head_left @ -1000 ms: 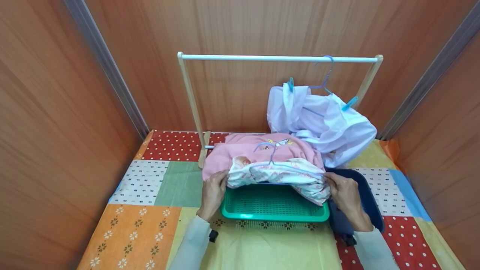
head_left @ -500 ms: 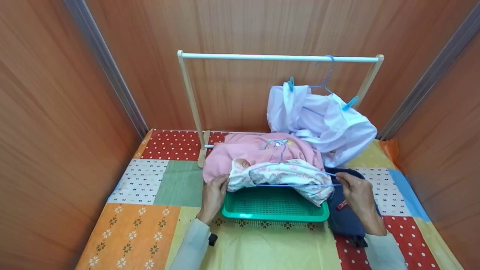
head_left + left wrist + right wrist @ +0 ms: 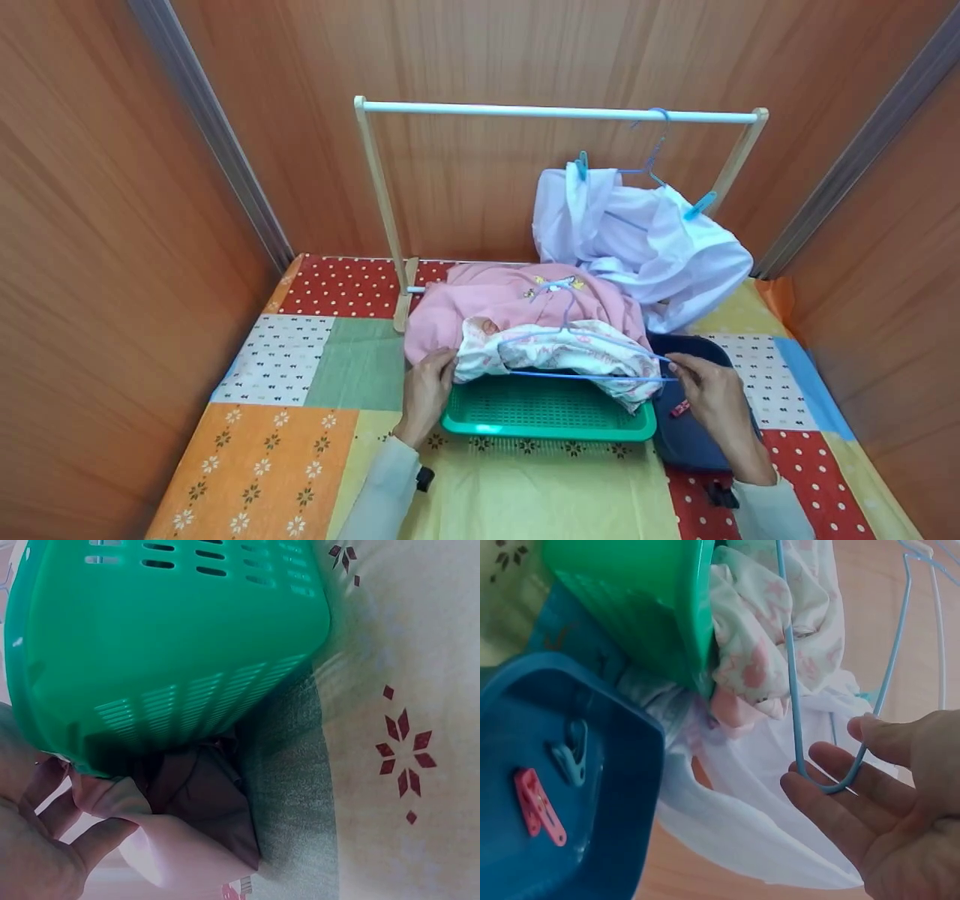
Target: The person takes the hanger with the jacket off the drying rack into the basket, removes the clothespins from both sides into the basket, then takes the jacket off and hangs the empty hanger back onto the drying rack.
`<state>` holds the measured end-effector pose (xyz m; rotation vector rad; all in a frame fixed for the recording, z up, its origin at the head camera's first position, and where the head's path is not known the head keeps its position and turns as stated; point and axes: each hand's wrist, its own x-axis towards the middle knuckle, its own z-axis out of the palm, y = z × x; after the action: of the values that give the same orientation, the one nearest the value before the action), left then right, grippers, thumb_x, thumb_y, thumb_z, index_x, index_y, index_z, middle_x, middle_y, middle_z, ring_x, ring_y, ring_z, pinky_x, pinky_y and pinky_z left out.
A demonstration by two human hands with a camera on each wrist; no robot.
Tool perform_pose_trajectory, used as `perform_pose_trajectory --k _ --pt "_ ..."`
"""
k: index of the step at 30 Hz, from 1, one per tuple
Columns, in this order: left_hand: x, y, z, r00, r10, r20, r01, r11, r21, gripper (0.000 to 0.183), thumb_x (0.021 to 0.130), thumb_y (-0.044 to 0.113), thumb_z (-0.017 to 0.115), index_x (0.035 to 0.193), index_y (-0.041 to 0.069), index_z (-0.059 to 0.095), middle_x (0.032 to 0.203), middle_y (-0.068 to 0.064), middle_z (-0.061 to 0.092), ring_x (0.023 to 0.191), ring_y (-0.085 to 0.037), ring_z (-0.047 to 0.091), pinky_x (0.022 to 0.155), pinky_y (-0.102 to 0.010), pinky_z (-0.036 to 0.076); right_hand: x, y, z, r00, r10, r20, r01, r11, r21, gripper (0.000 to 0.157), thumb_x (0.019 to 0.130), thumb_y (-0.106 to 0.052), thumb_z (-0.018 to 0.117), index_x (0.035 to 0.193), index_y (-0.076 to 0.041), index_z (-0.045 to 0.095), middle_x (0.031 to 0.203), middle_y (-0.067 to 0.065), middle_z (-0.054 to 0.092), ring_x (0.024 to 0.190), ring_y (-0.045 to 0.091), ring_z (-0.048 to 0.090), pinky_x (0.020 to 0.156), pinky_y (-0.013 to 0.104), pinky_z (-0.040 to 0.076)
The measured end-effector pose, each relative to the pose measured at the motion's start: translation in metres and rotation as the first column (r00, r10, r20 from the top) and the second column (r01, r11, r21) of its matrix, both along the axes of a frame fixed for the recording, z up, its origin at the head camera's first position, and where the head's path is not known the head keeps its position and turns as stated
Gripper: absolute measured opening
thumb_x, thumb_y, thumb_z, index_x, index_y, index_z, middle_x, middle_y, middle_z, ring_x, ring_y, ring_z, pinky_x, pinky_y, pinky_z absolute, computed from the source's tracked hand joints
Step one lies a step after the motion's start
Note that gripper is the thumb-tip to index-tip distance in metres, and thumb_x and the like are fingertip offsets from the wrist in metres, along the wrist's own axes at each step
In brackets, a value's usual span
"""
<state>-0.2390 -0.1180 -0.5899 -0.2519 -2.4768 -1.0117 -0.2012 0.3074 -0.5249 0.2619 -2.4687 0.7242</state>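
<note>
Blue hanger (image 3: 793, 682): held above the green basket (image 3: 547, 433), its lower bar along the near edge of the patterned garment (image 3: 547, 354) and its upper arms lying across the cloth.
Hanger slipping: the right corner sticks out past the cloth, so a pull further that way could bare the wire altogether; a pinch on one corner might also let it swivel.
Cloth snagging: the folds are bunched near the wire and could catch or twist if both hands tug unevenly.
Hanger's look: slim, smooth, pale-blue wire, rounded at the right corner, with a curved hook pointing away from the person.
Garment's look: white with pink print, rumpled; whether it threads through the hanger, I cannot tell.
Right hand (image 3: 716, 397): thumb and fingers clamped on the hanger's right corner.
Left hand (image 3: 427, 394): fingers pinching cloth at the patterned garment's left end; how many layers, I cannot tell.
Pink garment (image 3: 495, 296): heaped just behind, near enough to be dragged along.
Blue tray (image 3: 641, 787): beside the basket on the right, holding a pink peg (image 3: 547, 817) and a blue peg (image 3: 571, 765).
Rack (image 3: 487, 110): behind, a white garment (image 3: 660, 251) hanging at its right side.
Counter: under a patchwork-print cover (image 3: 510, 499).
</note>
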Motion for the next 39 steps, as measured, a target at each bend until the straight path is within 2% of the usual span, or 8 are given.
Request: perform_pose_trajectory --k 6,14,19,22,26,30,34,39 --pt "-0.001 -0.001 -0.001 1.0 -0.001 -0.005 0.001 1.0 -0.003 0.016 0.096 0.009 0.062 0.102 0.01 0.076 0.097 -0.003 0.075 0.089 -0.018 0.071 0.078 -0.038 0.058 0.003 -0.005 0.0 1.0 -0.026 -0.012 0.025 0.998 -0.061 0.015 0.085 -0.001 0.073 0.099 -0.005 0.078 0.091 0.014 0.077 0.058 0.004 0.055 0.05 0.01 0.035" --pt "0.001 0.001 -0.003 1.0 -0.013 0.01 0.013 1.0 -0.002 0.019 0.095 0.009 0.063 0.11 0.008 0.075 0.11 -0.008 0.075 0.108 -0.024 0.069 0.092 -0.042 0.055 0.001 0.004 0.005 0.997 -0.065 -0.052 0.059 0.992 -0.112 0.012 0.083 0.001 0.074 0.094 -0.003 0.078 0.088 0.016 0.076 0.062 0.001 0.057 0.052 0.007 0.036" --pt "0.001 0.001 -0.005 1.0 0.009 0.015 -0.009 1.0 -0.008 0.02 0.094 0.009 0.064 0.111 0.008 0.075 0.111 -0.008 0.074 0.109 -0.025 0.069 0.093 -0.042 0.054 0.003 0.015 0.015 0.997 -0.074 -0.003 0.073 0.992 -0.099 0.015 0.088 -0.003 0.07 0.101 -0.003 0.077 0.097 0.018 0.076 0.077 0.025 0.073 0.066 -0.005 0.035" --pt "0.001 0.0 -0.005 1.0 0.017 0.018 -0.017 1.0 -0.007 0.021 0.095 0.01 0.064 0.112 0.009 0.075 0.112 -0.008 0.074 0.11 -0.025 0.068 0.094 -0.042 0.054 0.005 0.023 0.023 0.996 -0.078 0.046 0.081 0.993 -0.09 0.019 0.093 -0.007 0.066 0.108 -0.002 0.075 0.105 0.021 0.074 0.095 0.039 0.071 0.081 -0.004 0.034" --pt "0.001 0.002 -0.006 1.0 0.011 0.018 -0.011 1.0 -0.001 0.022 0.095 0.01 0.063 0.114 0.008 0.074 0.115 -0.009 0.073 0.112 -0.025 0.068 0.095 -0.042 0.053 0.008 0.037 0.031 0.996 -0.088 0.019 0.09 0.992 -0.09 0.02 0.092 -0.006 0.065 0.109 0.0 0.073 0.106 0.024 0.072 0.097 0.044 0.069 0.081 -0.002 0.033" --pt "0.002 0.002 -0.007 1.0 0.022 0.012 -0.022 1.0 -0.01 0.021 0.094 0.009 0.065 0.113 0.008 0.075 0.115 -0.008 0.073 0.113 -0.025 0.067 0.096 -0.042 0.053 0.006 0.052 0.037 0.991 -0.083 -0.108 0.075 0.994 -0.081 0.017 0.086 0.002 0.07 0.102 0.0 0.075 0.095 0.023 0.074 0.082 0.016 0.073 0.07 -0.007 0.032" --pt "0.002 0.003 -0.008 1.0 0.029 -0.002 -0.029 1.0 -0.013 0.021 0.094 0.01 0.064 0.112 0.008 0.075 0.114 -0.007 0.074 0.113 -0.024 0.067 0.097 -0.041 0.052 0.005 0.065 0.042 0.98 -0.084 -0.182 0.066 0.993 -0.099 0.018 0.081 0.008 0.073 0.097 0.001 0.076 0.089 0.025 0.073 0.078 -0.03 0.05 0.058 -0.002 0.033" --pt "0.002 0.003 -0.008 1.0 0.027 -0.016 -0.027 1.0 -0.002 0.021 0.094 0.009 0.064 0.112 0.007 0.075 0.113 -0.008 0.074 0.112 -0.025 0.068 0.096 -0.042 0.053 0.007 0.071 0.048 0.983 -0.127 -0.131 0.106 0.982 -0.156 0.016 0.084 0.005 0.071 0.1 0.003 0.075 0.088 0.027 0.072 0.069 -0.034 0.039 0.046 0.007 0.028"
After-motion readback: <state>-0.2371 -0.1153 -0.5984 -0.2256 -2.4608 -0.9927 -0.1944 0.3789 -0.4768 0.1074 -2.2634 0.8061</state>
